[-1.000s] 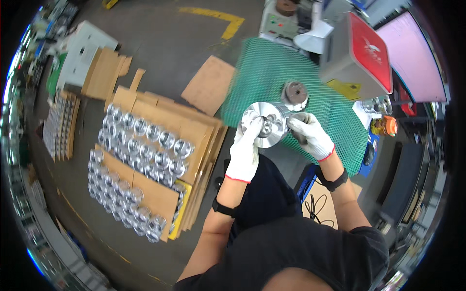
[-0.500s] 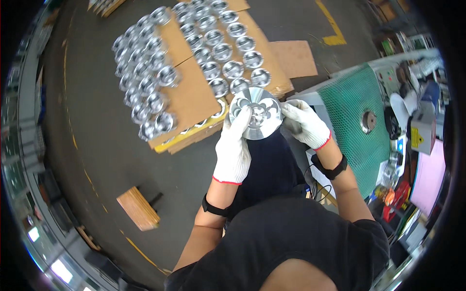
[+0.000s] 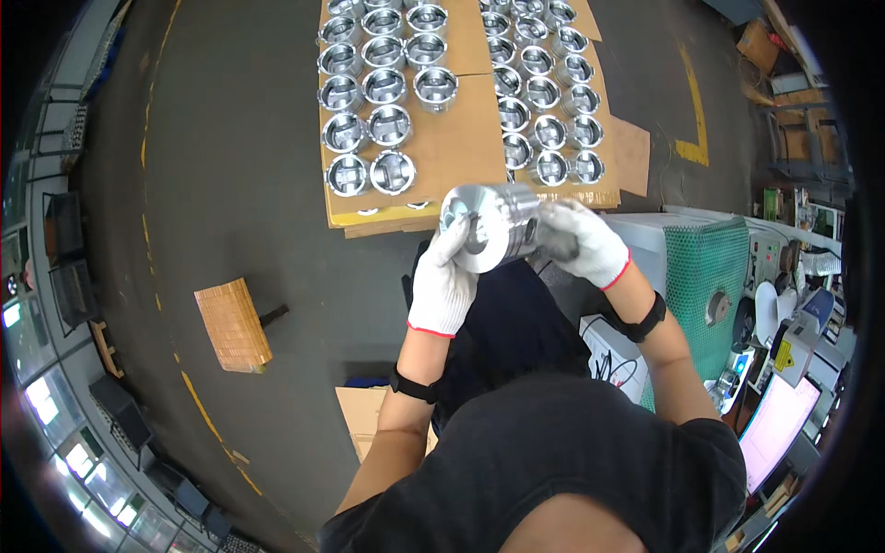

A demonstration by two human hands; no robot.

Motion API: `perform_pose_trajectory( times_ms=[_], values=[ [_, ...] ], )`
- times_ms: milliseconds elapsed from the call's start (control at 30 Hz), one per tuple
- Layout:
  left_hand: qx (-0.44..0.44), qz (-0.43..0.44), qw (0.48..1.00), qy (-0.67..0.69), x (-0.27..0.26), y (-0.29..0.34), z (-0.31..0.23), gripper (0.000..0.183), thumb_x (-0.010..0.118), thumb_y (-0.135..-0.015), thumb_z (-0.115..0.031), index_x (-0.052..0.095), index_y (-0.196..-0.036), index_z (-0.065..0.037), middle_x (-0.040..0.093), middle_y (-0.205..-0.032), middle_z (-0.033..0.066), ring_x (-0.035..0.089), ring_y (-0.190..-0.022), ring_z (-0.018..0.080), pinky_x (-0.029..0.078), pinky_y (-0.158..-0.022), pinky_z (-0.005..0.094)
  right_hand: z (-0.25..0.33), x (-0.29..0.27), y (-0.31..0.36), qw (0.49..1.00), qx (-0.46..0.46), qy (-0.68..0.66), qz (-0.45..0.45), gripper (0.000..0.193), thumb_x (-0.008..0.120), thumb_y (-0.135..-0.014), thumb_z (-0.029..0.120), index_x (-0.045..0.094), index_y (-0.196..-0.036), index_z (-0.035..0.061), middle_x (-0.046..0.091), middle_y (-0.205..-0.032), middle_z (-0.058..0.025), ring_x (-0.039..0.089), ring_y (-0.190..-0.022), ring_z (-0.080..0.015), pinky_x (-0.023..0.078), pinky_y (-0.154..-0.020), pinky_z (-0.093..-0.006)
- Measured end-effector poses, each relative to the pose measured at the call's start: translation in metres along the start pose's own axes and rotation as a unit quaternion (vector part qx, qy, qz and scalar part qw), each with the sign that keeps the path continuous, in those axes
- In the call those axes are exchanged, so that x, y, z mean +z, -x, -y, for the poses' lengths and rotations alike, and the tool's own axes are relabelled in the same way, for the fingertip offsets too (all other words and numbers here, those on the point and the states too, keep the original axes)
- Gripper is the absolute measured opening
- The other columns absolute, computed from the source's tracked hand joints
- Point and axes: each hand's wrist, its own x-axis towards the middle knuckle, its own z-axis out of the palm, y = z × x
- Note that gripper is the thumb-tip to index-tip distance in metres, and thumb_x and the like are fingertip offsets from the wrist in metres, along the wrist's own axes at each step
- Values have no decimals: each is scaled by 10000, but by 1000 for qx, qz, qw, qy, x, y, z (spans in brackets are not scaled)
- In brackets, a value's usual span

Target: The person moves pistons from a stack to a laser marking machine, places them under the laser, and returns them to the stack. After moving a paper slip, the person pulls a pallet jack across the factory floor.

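A shiny silver piston (image 3: 505, 217) is held in front of me, tilted so that part of its round crown and its grooved side show. My left hand (image 3: 442, 284), in a white knit glove with a red cuff, grips its left edge with the thumb over the face. On the other side, my gloved right hand (image 3: 583, 241) is closed around the piston's side; its fingertips are dark and smeared by motion. Just beyond stand rows of similar pistons (image 3: 390, 125) on a cardboard sheet (image 3: 456, 138), most with their hollow ends up.
At right is a bench with a green mesh mat (image 3: 691, 276) and a round metal part (image 3: 716, 308) on it. A pink-lit monitor (image 3: 779, 429) stands nearer. A slatted wooden seat (image 3: 232, 324) is on the floor at left. An opened cardboard box (image 3: 361, 415) lies by my left arm.
The piston has turned from crown facing up to tilted, showing its side. My view has swung, so the pistons on cardboard now sit straighter and farther right. Both hands still hold the piston.
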Motion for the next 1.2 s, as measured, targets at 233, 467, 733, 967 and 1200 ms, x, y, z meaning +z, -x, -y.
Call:
perform_pose_trajectory(
  times_ms=[233,467,733,967,1200],
  values=[
    [-37,-173,924,-340,-102,-12,29,417,581,-978,-352,578,-1308,-97,629,-1207,45,575,-1094,163,455,-919,331,-24,-19,-74,953,137,264,52,333,705,-898,333,715,-959,6,672,-830,-28,600,-701,-97,488,-652,-259],
    [-1,-263,924,-277,-181,27,-2,366,606,-969,-306,600,-1224,-43,626,-1163,85,607,-964,172,509,-762,308,-39,-15,-195,458,-256,848,75,294,697,-789,361,753,-898,94,697,-926,-184,589,-1119,-348,464,-963,-430],
    [-9,-313,907,-280,-195,29,-10,393,618,-957,-341,597,-1223,-53,609,-1204,81,592,-1021,225,499,-791,347,-69,11,-275,373,-170,912,17,270,635,-817,315,753,-866,77,688,-974,-194,641,-932,-371,483,-850,-469],
    [-70,-213,909,-351,-171,-21,-21,350,629,-955,-305,614,-1199,-55,651,-1126,71,616,-929,169,504,-741,316,-73,-20,-136,481,-315,818,-1,286,702,-771,298,695,-968,91,578,-1134,-172,525,-1094,-349,416,-950,-473],
    [-95,-31,859,-503,-51,-75,-2,339,645,-943,-301,606,-1169,-51,628,-1058,26,573,-819,97,463,-701,264,-104,-149,67,616,-83,748,-231,363,658,-803,401,737,-1039,137,665,-1025,-110,604,-1034,-315,474,-902,-441]
  ],
)
